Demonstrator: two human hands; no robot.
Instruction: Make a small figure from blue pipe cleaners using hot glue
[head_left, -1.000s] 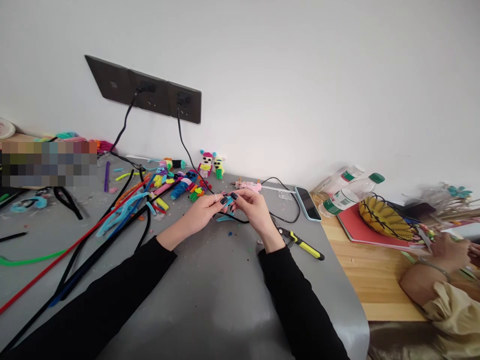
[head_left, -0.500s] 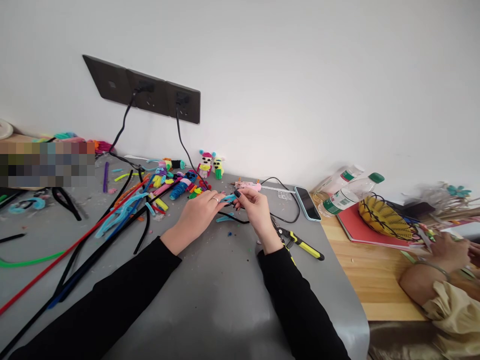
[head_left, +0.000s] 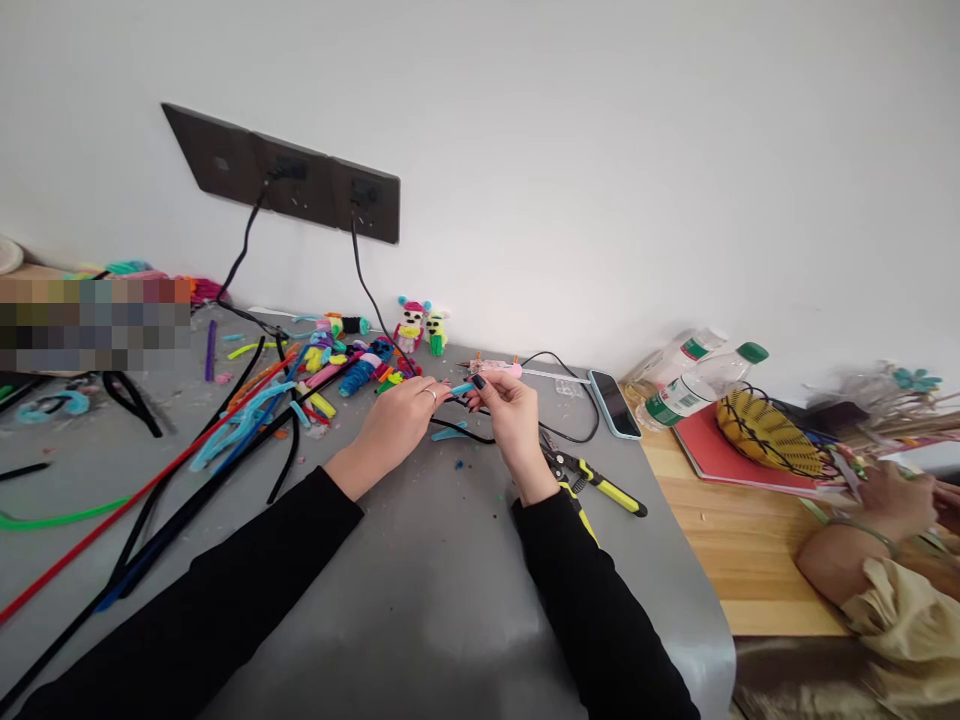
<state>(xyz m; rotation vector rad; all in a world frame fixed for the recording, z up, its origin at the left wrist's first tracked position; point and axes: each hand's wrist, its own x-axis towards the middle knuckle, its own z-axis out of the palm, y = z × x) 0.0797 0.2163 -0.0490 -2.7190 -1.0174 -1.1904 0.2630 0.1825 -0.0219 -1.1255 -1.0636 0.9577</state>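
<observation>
Above the grey table (head_left: 420, 610), near its middle, both hands meet over a short light blue fuzzy piece (head_left: 463, 390), raised in front of the body. The left hand (head_left: 399, 420) has its fingers drawn together at one end of the piece; its thumb is hidden, so the exact grip there cannot be told. The right hand (head_left: 512, 418) pinches the other end between thumb and index finger, the remaining fingers curled in beneath.

To work the piece well, hold it firmly in the left fingertips and let the right thumb and index finger do the fine shaping, in small, even moves. A grip close to the spot being worked should give more control, since a soft stem like this probably bends wherever it is least supported. Too hard a squeeze could flatten the fuzz, and a sharp fold could leave a kink.

Just below the hands, a black cord (head_left: 477, 437) crosses the table beside another light blue piece (head_left: 448, 431), so the fingers are best held up off both. What looks like a pink glue gun (head_left: 491, 369) lies behind the right hand; as it may be hot, the knuckles should stay away from its tip. Cutters with yellow and black handles (head_left: 615, 492) lie beside the right wrist, where a sleeve could catch them.
</observation>
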